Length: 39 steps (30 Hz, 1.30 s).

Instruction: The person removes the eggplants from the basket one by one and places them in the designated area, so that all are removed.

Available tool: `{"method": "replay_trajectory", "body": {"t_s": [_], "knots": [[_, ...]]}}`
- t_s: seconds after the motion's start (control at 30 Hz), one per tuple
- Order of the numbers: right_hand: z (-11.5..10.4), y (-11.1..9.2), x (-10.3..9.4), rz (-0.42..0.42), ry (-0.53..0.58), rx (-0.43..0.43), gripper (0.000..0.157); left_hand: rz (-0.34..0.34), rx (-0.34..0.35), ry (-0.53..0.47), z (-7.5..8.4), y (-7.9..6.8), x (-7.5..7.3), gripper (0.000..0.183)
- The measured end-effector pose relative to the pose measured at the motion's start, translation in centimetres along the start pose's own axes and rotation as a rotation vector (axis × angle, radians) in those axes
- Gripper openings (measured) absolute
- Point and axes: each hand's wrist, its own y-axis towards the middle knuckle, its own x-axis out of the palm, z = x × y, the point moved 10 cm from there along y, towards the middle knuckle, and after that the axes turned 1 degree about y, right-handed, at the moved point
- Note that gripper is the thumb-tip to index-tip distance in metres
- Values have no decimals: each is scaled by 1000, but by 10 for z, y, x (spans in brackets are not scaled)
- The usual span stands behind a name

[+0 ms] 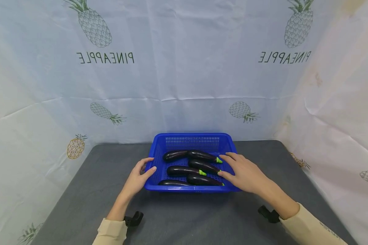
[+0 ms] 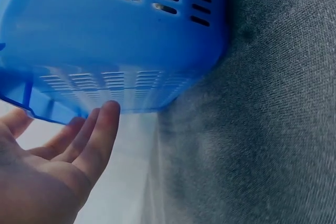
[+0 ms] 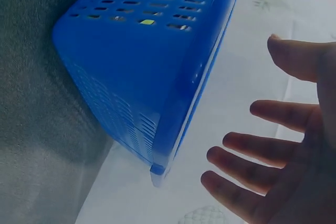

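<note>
A blue plastic basket [image 1: 191,188] with slotted walls stands on the dark table, holding several dark purple eggplants [image 1: 203,166] with green stem ends. At its left side is my left hand [image 1: 136,180], its thumb reaching over the rim. In the left wrist view, the extended fingers [image 2: 100,135] lie along the outer side below the rim. Over the right rim hovers my right hand [image 1: 246,173], thumb and fingers spread. The right wrist view shows this hand [image 3: 283,145] apart from the basket wall [image 3: 126,61], with nothing in it.
The dark grey table top [image 1: 196,217] extends on both sides of the basket and in front of it. Behind and beside it hangs a pale curtain [image 1: 190,75] printed with pineapples. A black wrist mount [image 1: 134,218] sits below the left forearm, another [image 1: 268,214] below the right.
</note>
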Motion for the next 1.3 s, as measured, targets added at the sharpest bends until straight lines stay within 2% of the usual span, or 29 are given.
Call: {"method": "replay_trajectory", "body": {"t_s": [0.27, 0.6, 0.93, 1.3], "knots": [[-4, 24, -1, -21, 22, -29, 60, -41, 7, -132, 0, 2, 6, 50], [-9, 60, 0, -84, 43, -12, 56, -49, -29, -223, -2, 0, 7, 46], [-18, 92, 4, -97, 7, -5, 56, -59, -24, -209, -1, -2, 4, 43], [-16, 121, 33, -133, -57, 12, 57, -54, -23, -229, -3, -1, 7, 43]]}}
